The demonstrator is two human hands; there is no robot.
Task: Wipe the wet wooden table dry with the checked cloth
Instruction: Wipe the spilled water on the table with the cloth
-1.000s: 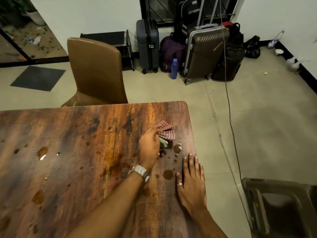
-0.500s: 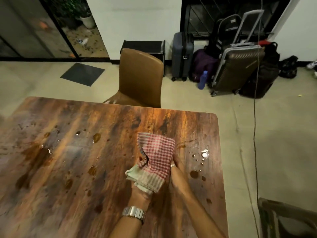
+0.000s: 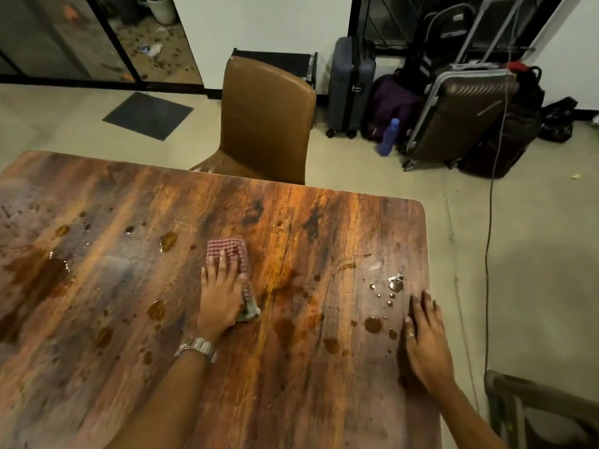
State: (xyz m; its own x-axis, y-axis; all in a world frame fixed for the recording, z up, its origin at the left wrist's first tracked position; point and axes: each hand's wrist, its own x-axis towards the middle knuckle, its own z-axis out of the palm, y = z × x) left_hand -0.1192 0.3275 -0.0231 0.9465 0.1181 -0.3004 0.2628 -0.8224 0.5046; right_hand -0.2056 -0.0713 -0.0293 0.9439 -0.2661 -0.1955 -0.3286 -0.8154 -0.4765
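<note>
Wet wooden table [image 3: 291,384], one checked cloth [image 3: 231,254], two hands on it.

Left hand [image 3: 220,296] lies flat, fingers spread, pressing the folded cloth to the wood; right hand [image 3: 428,345] rests open and empty by the edge. Puddles sit well left of the cloth hand, and about a dozen beads [image 3: 389,293] lie just ahead of the right hand. Folded so small, the cloth may soak through and smear; the bracing palm could slip.
</note>
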